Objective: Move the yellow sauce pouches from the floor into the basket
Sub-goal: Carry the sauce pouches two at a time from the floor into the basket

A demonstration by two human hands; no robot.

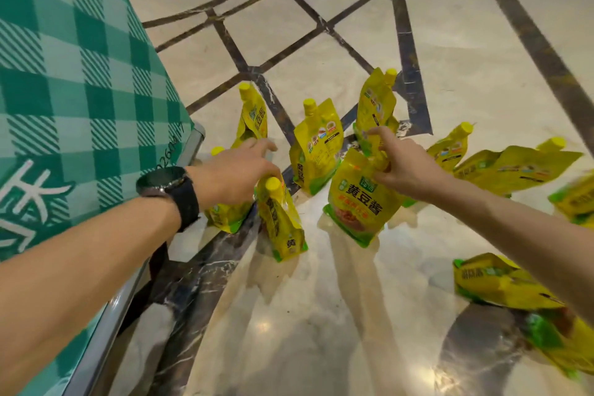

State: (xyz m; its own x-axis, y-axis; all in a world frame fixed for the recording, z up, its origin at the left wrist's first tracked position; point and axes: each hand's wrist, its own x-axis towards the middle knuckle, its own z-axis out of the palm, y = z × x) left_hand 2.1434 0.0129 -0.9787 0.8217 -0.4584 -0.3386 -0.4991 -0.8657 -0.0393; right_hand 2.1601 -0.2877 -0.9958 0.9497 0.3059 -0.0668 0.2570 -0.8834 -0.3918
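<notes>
Right hand [405,167] grips the labelled pouch [356,202] by its top only, so the bag can swing or slip. Left hand [231,170] is over the near-left pouch [283,222], can't tell if it's gripping; may topple standing pouches [316,151] on the floor [321,315]. Basket not clearly identifiable.

floor [321,347]: glossy beige marble with dark veined inlay bands | standing upright on it, yellow caps up: left pouch [254,116], middle pouch [316,148], far pouch [376,103] | lying flat at right: long pouch [514,170], near pouch [495,283] | blurred pouches [575,199] at right edge
</notes>
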